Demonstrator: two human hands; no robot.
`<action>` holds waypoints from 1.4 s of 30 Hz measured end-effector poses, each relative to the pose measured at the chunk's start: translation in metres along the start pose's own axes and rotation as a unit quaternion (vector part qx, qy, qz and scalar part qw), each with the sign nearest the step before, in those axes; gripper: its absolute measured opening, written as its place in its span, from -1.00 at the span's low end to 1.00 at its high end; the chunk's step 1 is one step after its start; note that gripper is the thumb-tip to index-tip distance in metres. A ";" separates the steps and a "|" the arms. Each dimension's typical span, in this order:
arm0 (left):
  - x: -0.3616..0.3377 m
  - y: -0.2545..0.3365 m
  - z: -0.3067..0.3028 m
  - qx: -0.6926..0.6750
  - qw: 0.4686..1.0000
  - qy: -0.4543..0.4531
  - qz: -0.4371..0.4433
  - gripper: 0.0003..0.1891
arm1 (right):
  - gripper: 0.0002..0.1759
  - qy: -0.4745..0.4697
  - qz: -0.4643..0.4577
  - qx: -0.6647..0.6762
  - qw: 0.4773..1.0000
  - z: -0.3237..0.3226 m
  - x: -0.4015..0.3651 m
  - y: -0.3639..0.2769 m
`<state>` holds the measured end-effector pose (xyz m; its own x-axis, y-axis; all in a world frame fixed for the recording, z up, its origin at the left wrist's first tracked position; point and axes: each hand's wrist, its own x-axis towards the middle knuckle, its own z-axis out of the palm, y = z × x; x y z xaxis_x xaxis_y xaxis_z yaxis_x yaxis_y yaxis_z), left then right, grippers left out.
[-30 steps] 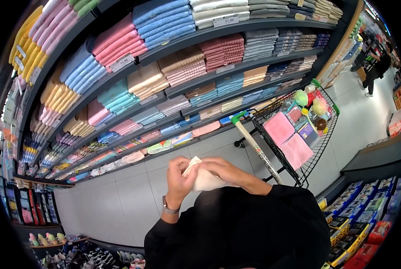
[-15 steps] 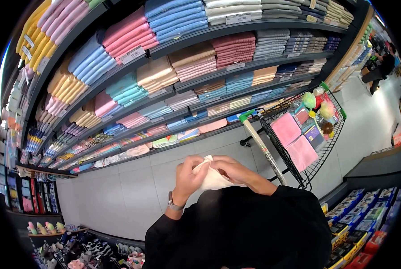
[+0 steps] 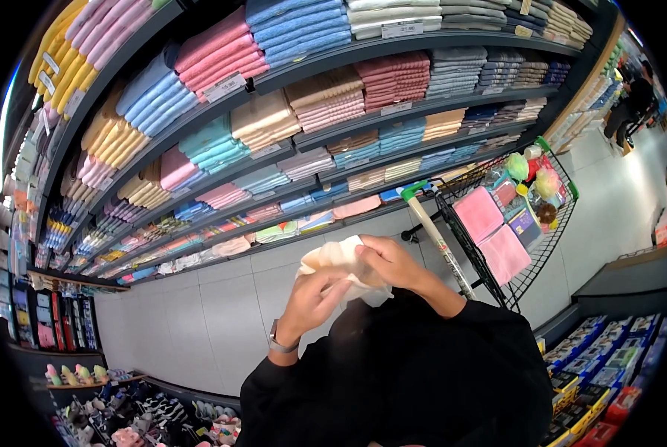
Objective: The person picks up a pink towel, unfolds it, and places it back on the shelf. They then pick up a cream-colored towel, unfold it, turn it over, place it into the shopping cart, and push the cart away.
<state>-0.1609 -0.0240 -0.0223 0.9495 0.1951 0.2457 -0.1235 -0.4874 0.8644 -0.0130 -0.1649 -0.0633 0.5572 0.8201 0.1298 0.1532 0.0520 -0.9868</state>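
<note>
Both hands have come up since half a second ago, and the cream cloth (image 3: 337,259) is higher and spread wider.

Left hand (image 3: 315,298), watch (image 3: 280,345) on the wrist: fingers curled into the cloth from below. Right hand (image 3: 389,261): pinching the cloth's upper edge.

Cloth is held in the air over the floor tiles (image 3: 221,313), at 12 o'clock of the dark sleeves.

Shopping cart (image 3: 473,264) at 3 o'clock of the hands. Inside it two pink folded cloths (image 3: 478,212) lie flat, with a green mesh sponge (image 3: 517,165) and small packets at the far end.

Cart handle (image 3: 434,231) is just beside the right hand, not touching it.

Towel shelves (image 3: 326,89) fill 9 to 1 o'clock. Another person (image 3: 631,100) is far down the aisle at 2 o'clock.
</note>
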 end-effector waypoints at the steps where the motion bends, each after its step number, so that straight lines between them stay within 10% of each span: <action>1: 0.003 0.001 0.001 0.002 1.000 0.010 -0.006 -0.88 | -0.73 -0.023 0.004 -0.008 1.000 -0.001 0.000 -0.006; 11: 0.012 -0.012 0.011 -0.032 0.989 0.115 -0.083 -0.88 | -0.77 -0.053 -0.021 -0.020 0.998 0.007 0.000 -0.014; 29: 0.020 -0.020 0.015 0.150 0.979 0.106 0.088 -0.83 | -0.77 -0.070 -0.072 -0.107 0.989 0.008 -0.006 -0.018; 42: 0.017 -0.039 0.024 -0.077 0.995 0.063 -0.027 -0.84 | -0.77 -0.007 -0.093 -0.127 0.987 0.000 -0.011 -0.009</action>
<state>-0.1329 -0.0224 -0.0629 0.9138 0.3266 0.2416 -0.1257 -0.3384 0.9326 -0.0201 -0.1742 -0.0561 0.4887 0.8182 0.3029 0.4528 0.0589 -0.8897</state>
